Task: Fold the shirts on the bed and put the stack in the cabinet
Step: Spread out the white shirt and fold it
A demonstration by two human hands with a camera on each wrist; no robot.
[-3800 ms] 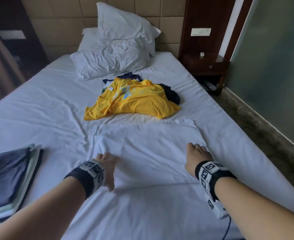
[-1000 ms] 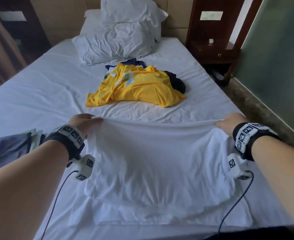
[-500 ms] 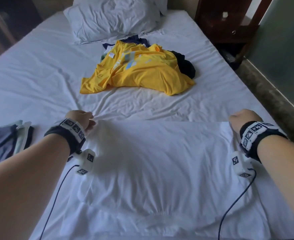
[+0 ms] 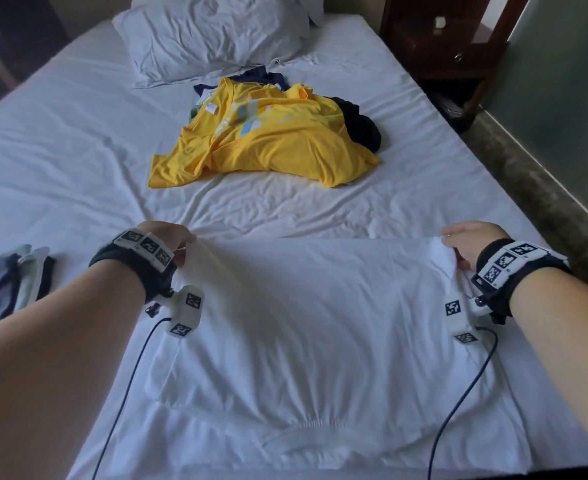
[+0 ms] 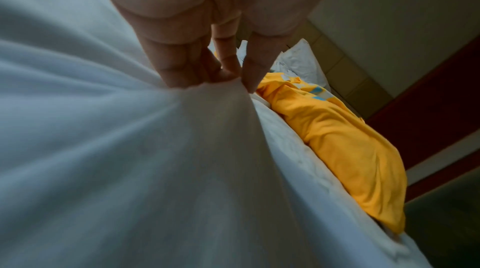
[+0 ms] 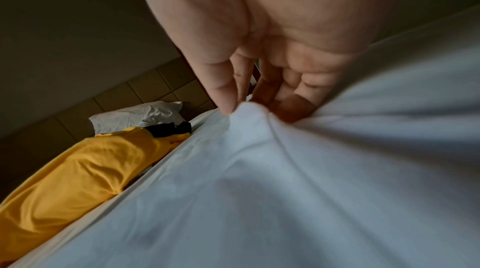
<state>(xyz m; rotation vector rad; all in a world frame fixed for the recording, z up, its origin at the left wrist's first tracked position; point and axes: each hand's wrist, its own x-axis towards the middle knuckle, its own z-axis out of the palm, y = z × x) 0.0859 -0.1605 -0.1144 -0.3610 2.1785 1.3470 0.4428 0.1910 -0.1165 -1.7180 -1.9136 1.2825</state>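
White shirt (image 4: 320, 323) spread on bed (image 4: 60, 150), far edge lifted; left hand (image 4: 168, 237) grip pinches left corner, right hand (image 4: 472, 240) grip pinches right corner; yellow shirt (image 4: 268, 140) heaped beyond, near pillow (image 4: 213, 32)

white shirt (image 4: 313, 317) — soft matt cloth | bed sheet (image 4: 78, 140) — creased cotton | nightstand (image 4: 434, 46) — dark glossy wood

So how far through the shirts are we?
Done: a folded stack lies at the bed's left edge. In hand: both hands, left and right, pinch the white shirt's far corners mid-fold. Left: the yellow shirt, dark clothes beneath, then the cabinet.
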